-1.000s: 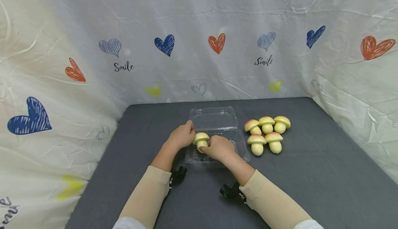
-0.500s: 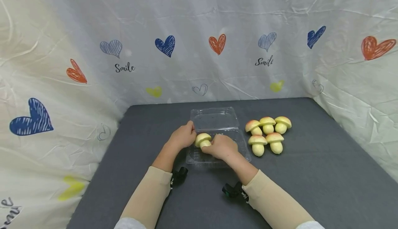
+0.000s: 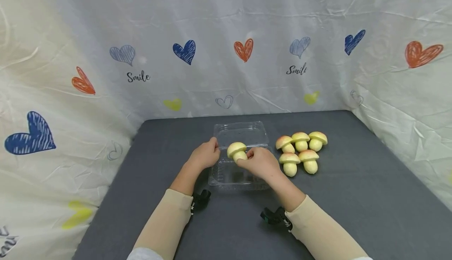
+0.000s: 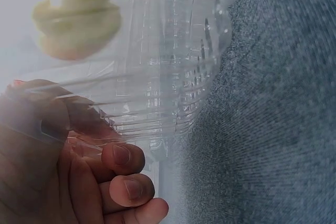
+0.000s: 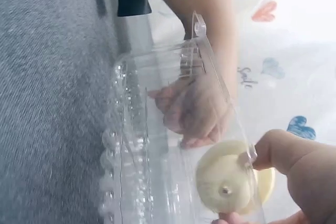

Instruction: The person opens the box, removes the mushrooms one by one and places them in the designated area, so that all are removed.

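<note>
In the head view, a clear plastic clamshell container (image 3: 222, 177) lies with its lid folded back. My left hand (image 3: 205, 156) grips its left rim; the left wrist view shows curled fingers (image 4: 131, 190) at the clear wall. My right hand (image 3: 261, 162) pinches a toy mushroom (image 3: 236, 150), pale yellow with a rounded cap, by its stem. It hangs over the container, cap tilted up and to the left. Through the clear wall in the right wrist view, the stem's round end (image 5: 223, 182) faces the camera.
To the container's right, several toy mushrooms (image 3: 290, 168) with reddish-yellow caps stand grouped on the dark grey tabletop (image 3: 226, 224). The open lid (image 3: 241, 132) extends behind the container. A white curtain (image 3: 212, 13) printed with hearts surrounds the back and sides.
My right hand has raised the mushroom from low inside the container, moving it up and slightly right. My left hand keeps its grip on the rim. The other mushrooms have not moved.
</note>
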### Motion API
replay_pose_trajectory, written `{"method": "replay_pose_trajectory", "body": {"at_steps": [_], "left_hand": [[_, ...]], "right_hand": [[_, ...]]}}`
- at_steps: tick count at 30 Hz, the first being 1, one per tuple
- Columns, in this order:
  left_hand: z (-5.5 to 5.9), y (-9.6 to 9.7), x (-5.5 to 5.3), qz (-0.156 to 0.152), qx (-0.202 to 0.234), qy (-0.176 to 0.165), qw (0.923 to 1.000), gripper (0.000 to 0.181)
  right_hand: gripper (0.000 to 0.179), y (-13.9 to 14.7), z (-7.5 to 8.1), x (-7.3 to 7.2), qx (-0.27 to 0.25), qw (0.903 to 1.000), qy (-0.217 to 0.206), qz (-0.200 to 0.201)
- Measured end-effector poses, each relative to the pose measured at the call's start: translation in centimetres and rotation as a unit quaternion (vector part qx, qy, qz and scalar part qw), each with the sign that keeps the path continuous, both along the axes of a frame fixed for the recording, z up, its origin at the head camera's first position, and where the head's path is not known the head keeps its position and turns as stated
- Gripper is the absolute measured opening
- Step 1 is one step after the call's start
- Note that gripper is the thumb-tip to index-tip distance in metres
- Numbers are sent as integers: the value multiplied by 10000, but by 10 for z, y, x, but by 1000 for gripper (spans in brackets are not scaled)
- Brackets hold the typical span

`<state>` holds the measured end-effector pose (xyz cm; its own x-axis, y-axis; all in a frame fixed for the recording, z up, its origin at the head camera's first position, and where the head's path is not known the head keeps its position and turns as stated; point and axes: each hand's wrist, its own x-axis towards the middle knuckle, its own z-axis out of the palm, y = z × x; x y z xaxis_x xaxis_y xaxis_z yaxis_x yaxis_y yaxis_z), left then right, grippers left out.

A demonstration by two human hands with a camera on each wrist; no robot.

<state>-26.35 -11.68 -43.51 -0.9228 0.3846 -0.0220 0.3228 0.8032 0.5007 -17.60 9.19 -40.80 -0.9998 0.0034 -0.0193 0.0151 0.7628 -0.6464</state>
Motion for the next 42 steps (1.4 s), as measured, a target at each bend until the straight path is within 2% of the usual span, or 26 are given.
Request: {"method": "replay_pose_trajectory", "body": {"at_steps": [3,8,15,23,30,36,42], "left_hand": [[0,0,0,-16,11,64,10000,10],[0,0,0,-149,17,53,9999,10],[2,-3,0,-180,121,-54,9998,11],[-2,-4,-1,-143,44,-40,9999,11],[-3,-5,-1,-66,74,-57,9999,11],[-4,-4,-1,-52,67,-4,10000,11],[-2,-3,-1,-161,129,-26,9998,10]], "right_hand": [[29,8,3,5,-159,9996,192,-107],[45,27,10,15,-481,9981,239,-308],[51,62,19,25,-510,9966,375,-524],[64,109,26,39,-546,9939,154,-946],[80,157,23,50,-646,9884,11,-1371],[80,192,15,58,-653,9800,-200,-1869],[81,219,1,62,-528,9761,-625,-2013]]}}
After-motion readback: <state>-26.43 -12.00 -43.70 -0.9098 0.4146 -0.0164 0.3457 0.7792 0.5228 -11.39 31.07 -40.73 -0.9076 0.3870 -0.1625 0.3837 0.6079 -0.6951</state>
